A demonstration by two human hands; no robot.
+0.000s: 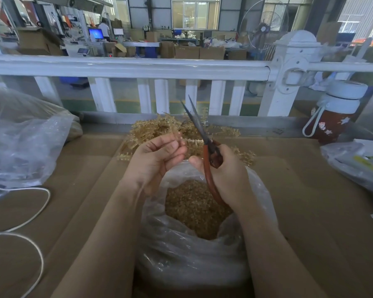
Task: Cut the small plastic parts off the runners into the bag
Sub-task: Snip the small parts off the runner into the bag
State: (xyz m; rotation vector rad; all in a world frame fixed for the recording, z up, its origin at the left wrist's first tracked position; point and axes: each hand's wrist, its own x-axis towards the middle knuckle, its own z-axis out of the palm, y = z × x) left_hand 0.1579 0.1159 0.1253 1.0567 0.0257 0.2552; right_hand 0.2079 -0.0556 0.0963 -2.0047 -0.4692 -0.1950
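Over the open mouth of the clear plastic bag, both hands are at work. The left hand has its fingers curled, thumb and fingertips pinching a thin amber runner, blurred at its tip. The right hand wraps the red handles of the scissors, whose blades stand a little apart, pointing up and away. The bag already holds a deep heap of cut parts; the pile of uncut runners lies just beyond on the cardboard-covered table. Best practice here, by the look of it: bring the runner between the blades directly above the opening, snip close to each part, and let it drop straight in.
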